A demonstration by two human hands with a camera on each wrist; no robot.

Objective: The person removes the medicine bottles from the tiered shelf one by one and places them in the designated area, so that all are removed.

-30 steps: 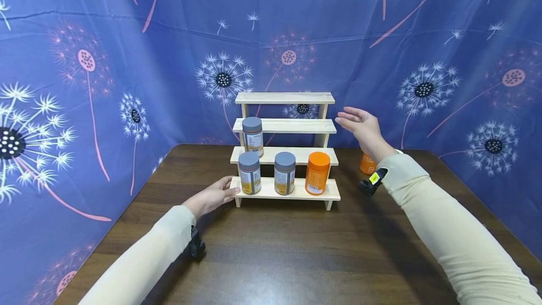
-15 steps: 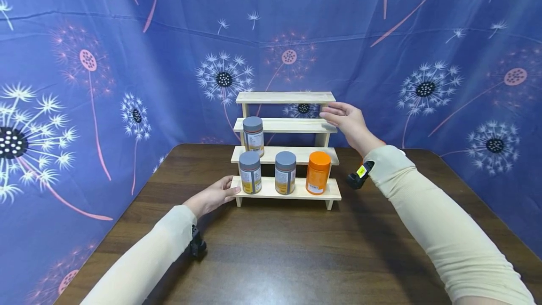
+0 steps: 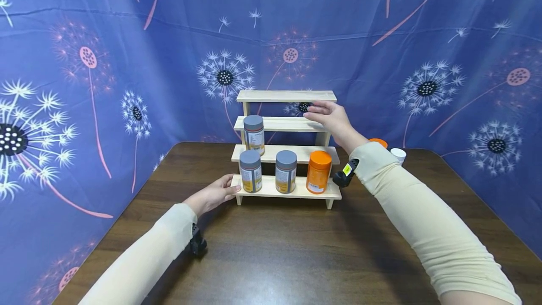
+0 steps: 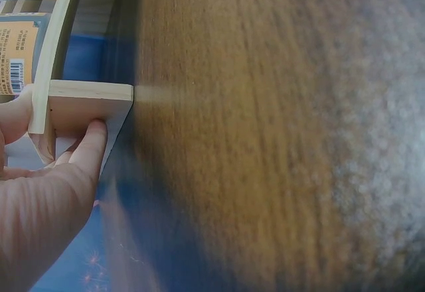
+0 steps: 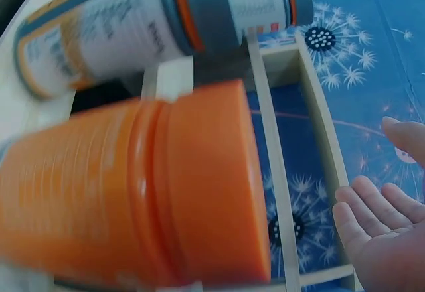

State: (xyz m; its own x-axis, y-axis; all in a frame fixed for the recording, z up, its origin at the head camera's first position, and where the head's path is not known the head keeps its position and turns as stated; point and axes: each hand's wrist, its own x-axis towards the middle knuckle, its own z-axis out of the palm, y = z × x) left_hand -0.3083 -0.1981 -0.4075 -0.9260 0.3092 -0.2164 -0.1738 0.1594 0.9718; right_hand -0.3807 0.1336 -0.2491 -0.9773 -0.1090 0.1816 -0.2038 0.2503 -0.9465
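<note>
A pale wooden four-tier display stand (image 3: 283, 124) stands on the table. My left hand (image 3: 211, 196) holds the left end of its lowest step; in the left wrist view the thumb is above the board and the fingers (image 4: 89, 152) reach underneath. That step bears two grey-lidded jars (image 3: 251, 173) and an orange jar (image 3: 318, 173) at its right. Another grey-lidded jar (image 3: 254, 136) sits on the second step's left end. My right hand (image 3: 332, 119), fingers extended and holding nothing, hovers near the right side of the upper two steps.
Behind my right forearm, an orange lid (image 3: 378, 142) and a white lid (image 3: 398, 154) show; their lower parts are hidden by the sleeve. A blue dandelion-patterned cloth (image 3: 169, 69) hangs behind the brown wooden table (image 3: 262, 253).
My right hand has moved left, from beside the stand to in front of its upper right part. The white lid has come into view behind that arm. My left hand keeps its hold.
</note>
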